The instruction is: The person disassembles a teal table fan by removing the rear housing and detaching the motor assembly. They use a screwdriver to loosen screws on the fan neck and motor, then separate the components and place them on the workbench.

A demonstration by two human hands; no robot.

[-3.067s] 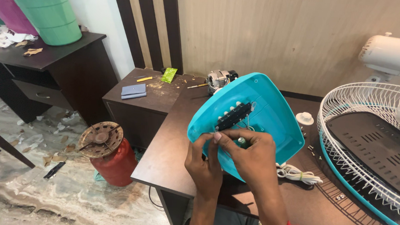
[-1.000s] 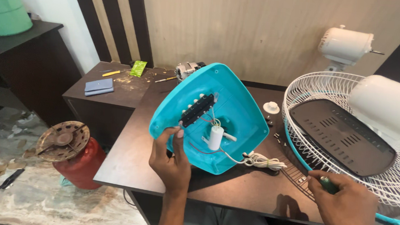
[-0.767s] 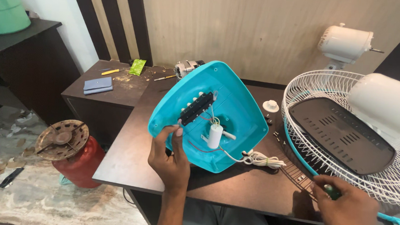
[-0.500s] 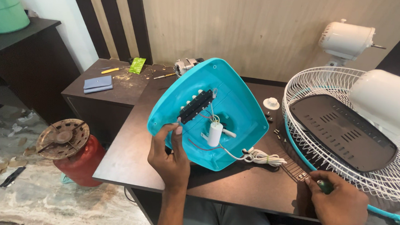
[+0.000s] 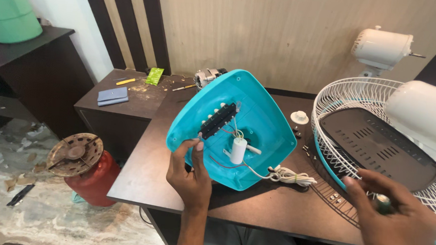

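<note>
My left hand (image 5: 190, 173) grips the lower left edge of a turquoise fan base shell (image 5: 263, 115), tilted up so its inside faces me. Inside it sit a black switch strip (image 5: 218, 120), a white capacitor (image 5: 238, 151) and thin wires. A coiled white cord (image 5: 289, 177) lies by its lower right corner. My right hand (image 5: 397, 216) hovers over the table's near right edge, curled around a small green-handled tool (image 5: 384, 203), close to the white wire fan guard (image 5: 358, 95).
A black vented panel (image 5: 381, 146) lies in the guard, a white motor housing (image 5: 427, 113) beside it and a white fan head (image 5: 381, 46) behind. Small screws (image 5: 334, 196) lie on the dark table (image 5: 140, 178). A red gas cylinder (image 5: 83, 172) stands on the floor at left.
My right hand left the turquoise shell, reached right to the guard and now holds a green-handled tool, lifted slightly. My left hand keeps holding the shell.
</note>
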